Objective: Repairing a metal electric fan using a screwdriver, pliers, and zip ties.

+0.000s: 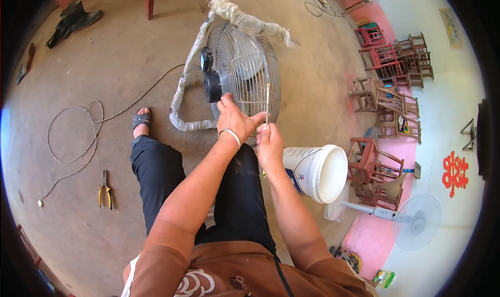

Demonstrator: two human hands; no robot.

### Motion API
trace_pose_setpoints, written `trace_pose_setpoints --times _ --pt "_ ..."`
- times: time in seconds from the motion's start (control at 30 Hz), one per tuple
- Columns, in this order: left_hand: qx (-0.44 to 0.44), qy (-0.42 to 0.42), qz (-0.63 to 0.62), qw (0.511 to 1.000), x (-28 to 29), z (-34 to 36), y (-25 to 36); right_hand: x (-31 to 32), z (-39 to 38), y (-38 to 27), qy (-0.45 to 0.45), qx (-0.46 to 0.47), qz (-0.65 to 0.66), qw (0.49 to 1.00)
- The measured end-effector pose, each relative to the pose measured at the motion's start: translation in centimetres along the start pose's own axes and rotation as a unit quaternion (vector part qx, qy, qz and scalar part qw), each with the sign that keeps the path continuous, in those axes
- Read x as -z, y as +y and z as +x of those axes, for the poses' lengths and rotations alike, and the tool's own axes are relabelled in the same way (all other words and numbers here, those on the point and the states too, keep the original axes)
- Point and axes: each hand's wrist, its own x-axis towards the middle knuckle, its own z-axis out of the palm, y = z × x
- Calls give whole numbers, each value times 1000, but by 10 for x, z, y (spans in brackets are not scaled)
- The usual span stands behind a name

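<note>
Bare concrete floor holds a round wire-caged metal fan ahead, where the left hand presses its grille and the right hand pinches a thin pale stick, near a white labelled plastic bucket right.

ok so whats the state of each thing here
fan: lying tilted on the floor, stand wrapped in plastic
left hand: on the fan grille
right hand: grip shut on a thin stick
bucket: on its side, open
pliers: flat on the floor, untouched
</note>
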Motion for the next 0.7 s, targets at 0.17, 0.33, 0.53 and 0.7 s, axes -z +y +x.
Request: trace_pose_setpoints --times 0.17,0.33,0.53,0.7 --pt "-30 -1 -70 997 -3 8 -15 0 3 4 -18 -15 45 999" --pt "-29 -2 -85 996 -10 11 -16 -2 12 3 7 -39 29 999" --pt "-8 -2 -83 996 -6 11 -5 -4 19 0 57 68 -71 993" --pt "-19 -3 -78 997 -4 10 -12 11 16 -3 31 60 -78 995"
